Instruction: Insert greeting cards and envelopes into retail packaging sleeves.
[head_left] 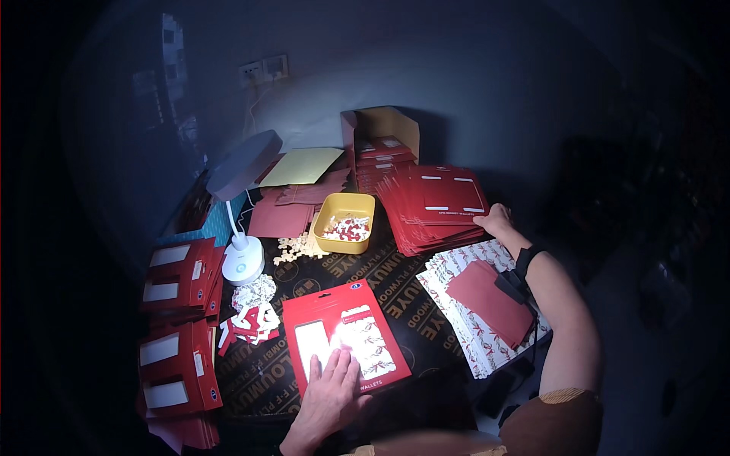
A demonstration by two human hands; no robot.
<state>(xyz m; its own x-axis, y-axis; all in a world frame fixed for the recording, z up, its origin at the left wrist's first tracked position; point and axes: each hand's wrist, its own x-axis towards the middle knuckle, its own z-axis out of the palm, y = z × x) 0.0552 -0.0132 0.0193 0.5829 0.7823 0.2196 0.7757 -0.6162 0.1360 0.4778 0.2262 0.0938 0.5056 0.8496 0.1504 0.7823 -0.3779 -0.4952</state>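
My left hand (331, 391) lies flat on the lower part of a red cardboard package (306, 305), fingers stretched out. This package has a hang slot at its top edge, a white panel at its left and a patterned panel at its right, partly washed out by glare. At the far right, my right hand (498, 220) grips the lower right corner of a flat red backing card (450, 190) with four white slots. That card is on top of a fanned pile of red cards (395, 216). Some fingertips of the right hand are hidden.
A yellow bin (346, 199) holds small red and white pieces. Beside it stand a white desk lamp (243, 262) and loose pale pieces (300, 247). Finished-looking red packages (179, 342) are stacked left. Patterned sheets (475, 357) under red paper (490, 304) lie right; an open carton (403, 121) stands behind.
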